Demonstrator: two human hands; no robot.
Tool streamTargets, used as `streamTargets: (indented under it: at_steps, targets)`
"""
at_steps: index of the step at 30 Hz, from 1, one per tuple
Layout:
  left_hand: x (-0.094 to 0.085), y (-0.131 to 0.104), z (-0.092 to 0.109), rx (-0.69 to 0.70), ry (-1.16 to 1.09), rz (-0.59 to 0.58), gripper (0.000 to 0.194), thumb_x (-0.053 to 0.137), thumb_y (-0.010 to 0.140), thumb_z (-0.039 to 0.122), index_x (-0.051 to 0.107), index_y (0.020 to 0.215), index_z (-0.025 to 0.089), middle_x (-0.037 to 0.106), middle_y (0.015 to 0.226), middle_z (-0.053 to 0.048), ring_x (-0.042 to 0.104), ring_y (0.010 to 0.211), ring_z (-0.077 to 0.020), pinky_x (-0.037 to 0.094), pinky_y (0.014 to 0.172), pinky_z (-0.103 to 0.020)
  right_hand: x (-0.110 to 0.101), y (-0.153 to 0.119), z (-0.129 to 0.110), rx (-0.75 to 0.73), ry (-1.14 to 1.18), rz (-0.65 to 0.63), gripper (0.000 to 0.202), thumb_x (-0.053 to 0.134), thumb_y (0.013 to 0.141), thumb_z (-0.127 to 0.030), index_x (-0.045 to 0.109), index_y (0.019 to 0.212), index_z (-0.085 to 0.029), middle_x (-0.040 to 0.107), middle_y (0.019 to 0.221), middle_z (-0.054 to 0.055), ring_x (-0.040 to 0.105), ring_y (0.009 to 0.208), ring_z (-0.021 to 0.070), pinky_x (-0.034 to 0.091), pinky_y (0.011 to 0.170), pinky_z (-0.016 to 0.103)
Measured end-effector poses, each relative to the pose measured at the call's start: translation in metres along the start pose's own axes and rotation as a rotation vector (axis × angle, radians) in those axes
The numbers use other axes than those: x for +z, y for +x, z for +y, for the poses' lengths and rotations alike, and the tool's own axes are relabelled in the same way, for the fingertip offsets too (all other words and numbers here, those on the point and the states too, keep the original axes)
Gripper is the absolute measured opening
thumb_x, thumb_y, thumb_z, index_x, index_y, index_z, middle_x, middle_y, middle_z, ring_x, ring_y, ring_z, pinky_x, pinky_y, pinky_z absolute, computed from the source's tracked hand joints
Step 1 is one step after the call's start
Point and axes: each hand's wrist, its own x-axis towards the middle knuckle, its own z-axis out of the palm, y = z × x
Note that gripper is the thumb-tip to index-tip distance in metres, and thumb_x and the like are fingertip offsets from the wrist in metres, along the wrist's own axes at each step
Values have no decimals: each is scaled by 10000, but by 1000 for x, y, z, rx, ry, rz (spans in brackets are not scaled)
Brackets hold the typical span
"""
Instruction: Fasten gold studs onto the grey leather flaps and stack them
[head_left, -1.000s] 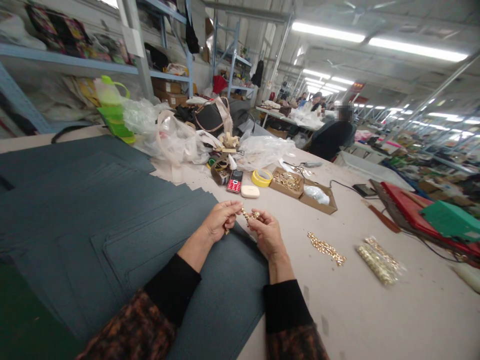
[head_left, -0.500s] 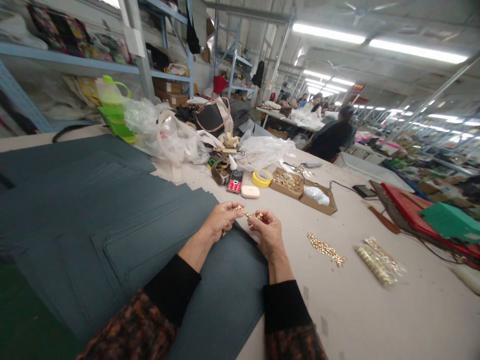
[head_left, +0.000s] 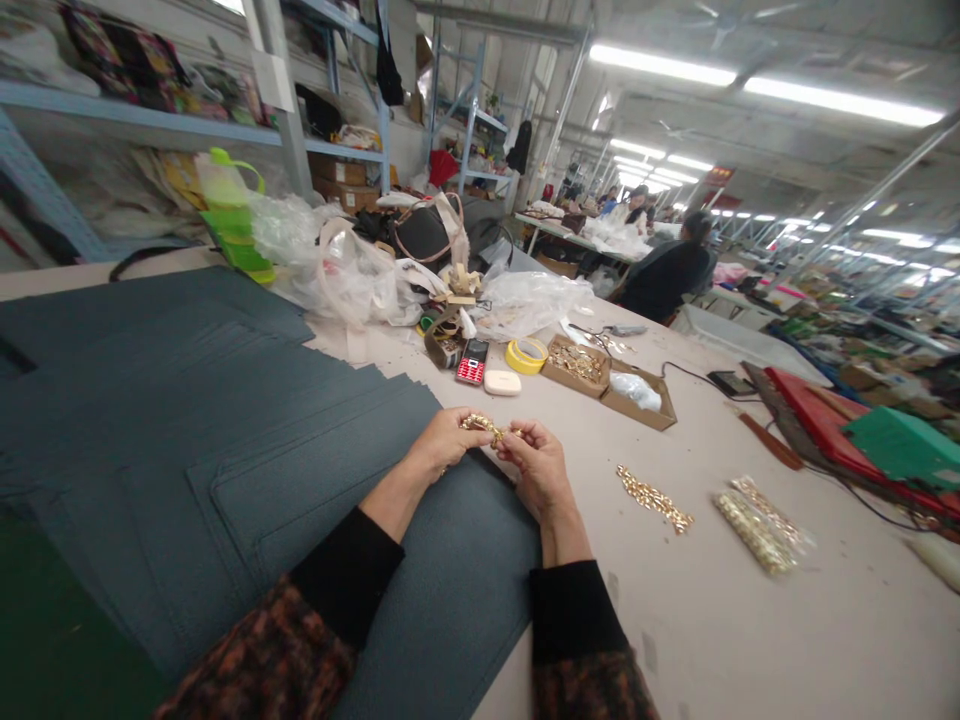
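Note:
Between my two hands runs a gold chain with thick links. My left hand pinches one stretch of it, and part of the chain loops over those fingers. Fingertips of my right hand are closed on the chain's other part, close beside the left fingertips. Both hands are above the edge of a stack of dark blue-grey sheets. To the right, small gold pieces lie loose in a strip on the table. Beyond them is a clear bag of gold pieces.
Cardboard trays hold metal pieces and a plastic bundle. Nearby are yellow tape, a red phone and a cream case. Plastic bags pile up behind. A green box stands right. A person sits farther back.
The chain now shows as a curved loop over my left fingers, and my fingertips have come closer together. The view has shifted slightly.

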Motion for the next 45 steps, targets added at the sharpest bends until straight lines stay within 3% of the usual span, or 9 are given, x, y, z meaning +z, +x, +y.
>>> streamTargets:
  at_steps: [6,9,13,16,21,26,33,38,45]
  targets:
    - [0,-2,1,-43,-38,-32,288,815,603,243,678,836,145,620,587,47,300,331,-21,153,344,-195,-5,3,4,-15,-12,25,347,876,582,-277,677,852,-191,668,682,-30,625,606,94,475,514,173]
    - [0,-3,1,-67,-63,-50,296,814,598,292,658,808,154,578,535,61,241,314,-14,97,338,-198,-4,3,5,11,25,12,359,878,593,-282,670,871,-192,683,730,-20,662,665,114,527,601,208]
    - [-1,-3,1,-85,-90,-74,294,809,614,311,629,787,157,558,518,64,228,317,-6,77,341,-185,0,1,2,17,95,-10,369,884,587,-275,661,868,-191,674,750,-18,678,706,144,562,704,284]
    - [-2,-2,2,-101,-108,-109,303,802,634,312,628,816,144,676,677,-9,245,323,8,75,337,-181,0,1,0,-3,61,15,361,879,583,-277,675,866,-184,651,726,-26,621,626,105,515,589,226]
    - [-5,-1,3,-114,-149,-139,266,778,672,278,637,840,126,695,739,-30,240,330,19,81,339,-171,-3,3,-1,5,9,7,384,866,569,-254,703,911,-188,616,663,-46,484,515,56,359,460,177]
    - [-9,2,1,-114,-204,-140,274,764,687,267,637,884,123,702,792,-45,235,345,28,107,347,-158,-3,0,-1,36,-20,-22,459,852,555,-215,722,995,-207,723,839,21,501,545,73,309,452,187]
    - [-12,1,5,-99,-212,-112,239,749,708,261,618,853,123,715,843,-64,227,345,31,102,347,-160,-15,3,-5,6,-58,-11,398,848,580,-240,763,966,-201,737,859,35,564,630,104,416,534,224]
    - [-10,-2,8,-104,-143,-166,224,743,695,246,636,834,107,721,804,-75,238,337,21,95,341,-169,-22,5,-10,-4,35,13,347,871,588,-292,771,904,-188,742,894,58,651,751,145,532,615,244]
    - [-8,-3,5,-98,-20,-140,260,752,660,284,649,837,124,711,746,-40,252,337,4,90,344,-186,-21,5,-9,55,46,29,393,901,564,-295,760,911,-175,742,908,62,666,743,135,570,600,214]
